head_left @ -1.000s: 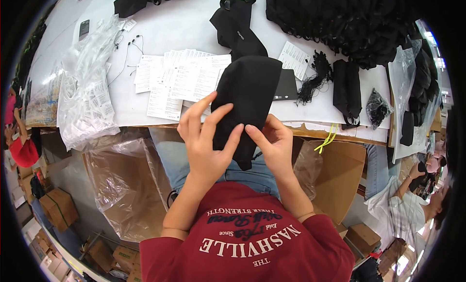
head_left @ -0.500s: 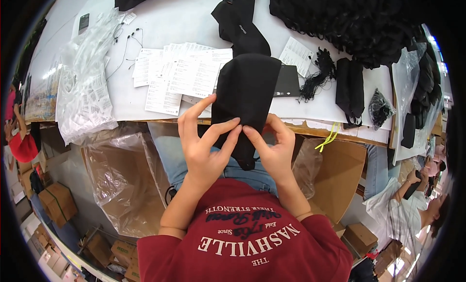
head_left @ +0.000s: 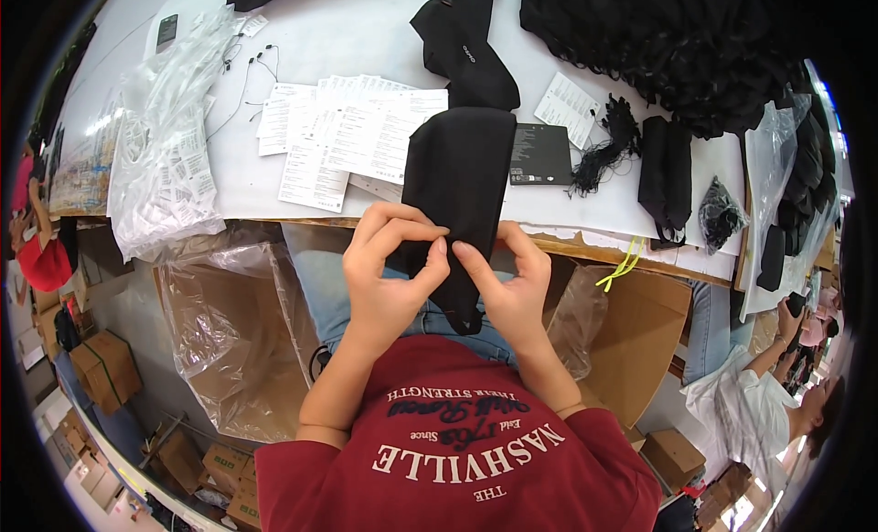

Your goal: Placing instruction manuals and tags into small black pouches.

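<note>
A long black fabric pouch (head_left: 460,161) is held up in front of me at the table's near edge, its narrower tail hanging toward my lap. My left hand (head_left: 395,274) pinches it by thumb and index finger on the left of its middle. Close beside, my right hand (head_left: 510,290) grips the pouch's right side, thumb on the front and the other fingers partly hidden behind. The two thumb tips nearly meet. Behind the pouch lie printed white sheets (head_left: 366,125), a flat black card (head_left: 540,154) and another black pouch (head_left: 471,61).
A plastic bag of white tags (head_left: 169,157) lies on the left of the table. To the right are black cords (head_left: 611,143), a dark pouch (head_left: 665,180) and a heap of black pouches (head_left: 658,47). Plastic-lined cartons (head_left: 233,340) stand below. Another person (head_left: 777,395) sits at far right.
The pouch has turned slightly and looks narrower, uncovering more of the black card. My left hand's outer fingers have curled in from the pouch's left edge.
</note>
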### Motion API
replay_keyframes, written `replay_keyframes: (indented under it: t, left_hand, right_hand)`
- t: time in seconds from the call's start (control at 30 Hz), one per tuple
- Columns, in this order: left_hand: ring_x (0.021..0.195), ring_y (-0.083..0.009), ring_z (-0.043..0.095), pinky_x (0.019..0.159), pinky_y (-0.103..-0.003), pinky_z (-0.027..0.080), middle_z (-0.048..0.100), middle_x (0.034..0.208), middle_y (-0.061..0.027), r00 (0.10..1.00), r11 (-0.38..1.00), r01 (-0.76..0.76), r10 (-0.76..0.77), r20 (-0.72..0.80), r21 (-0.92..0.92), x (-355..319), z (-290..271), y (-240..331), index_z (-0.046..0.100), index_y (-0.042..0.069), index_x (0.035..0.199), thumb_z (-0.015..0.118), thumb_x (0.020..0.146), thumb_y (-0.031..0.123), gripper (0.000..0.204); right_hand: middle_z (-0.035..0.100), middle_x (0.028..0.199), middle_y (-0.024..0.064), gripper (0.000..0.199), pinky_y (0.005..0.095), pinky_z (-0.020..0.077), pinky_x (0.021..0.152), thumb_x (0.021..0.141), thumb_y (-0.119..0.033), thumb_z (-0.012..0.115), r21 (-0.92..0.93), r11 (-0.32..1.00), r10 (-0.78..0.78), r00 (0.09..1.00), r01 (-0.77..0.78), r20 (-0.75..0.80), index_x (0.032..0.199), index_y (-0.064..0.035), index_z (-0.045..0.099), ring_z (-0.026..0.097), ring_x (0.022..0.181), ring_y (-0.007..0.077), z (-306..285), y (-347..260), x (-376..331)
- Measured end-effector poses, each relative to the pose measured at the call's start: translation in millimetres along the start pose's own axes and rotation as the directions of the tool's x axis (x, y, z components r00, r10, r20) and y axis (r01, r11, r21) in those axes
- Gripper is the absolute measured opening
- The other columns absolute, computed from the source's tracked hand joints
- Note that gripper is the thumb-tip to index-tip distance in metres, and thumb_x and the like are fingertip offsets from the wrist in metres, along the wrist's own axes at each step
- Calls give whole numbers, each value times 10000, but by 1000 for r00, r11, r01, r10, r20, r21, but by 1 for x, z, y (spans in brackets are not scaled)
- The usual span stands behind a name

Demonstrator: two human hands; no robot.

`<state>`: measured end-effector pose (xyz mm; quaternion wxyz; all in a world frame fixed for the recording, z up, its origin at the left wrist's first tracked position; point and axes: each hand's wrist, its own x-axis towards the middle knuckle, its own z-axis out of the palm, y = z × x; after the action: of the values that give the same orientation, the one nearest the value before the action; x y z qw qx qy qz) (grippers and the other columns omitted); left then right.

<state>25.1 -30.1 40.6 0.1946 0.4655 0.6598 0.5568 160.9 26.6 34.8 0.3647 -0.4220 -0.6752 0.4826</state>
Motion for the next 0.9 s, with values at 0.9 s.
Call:
replay_keyframes:
  t: [0.9]
  left_hand:
    - [779,-202,607,724,-301,472,650,820,-63,999,1000,22,-22,-35,1,0,2,-1,656,31,790,703,680,-23,131]
  right_hand:
    - [640,718,61,194,245,444,610,787,-122,755,164,985,55,998,-52,-14,848,24,643,563,643,108,6,11,0]
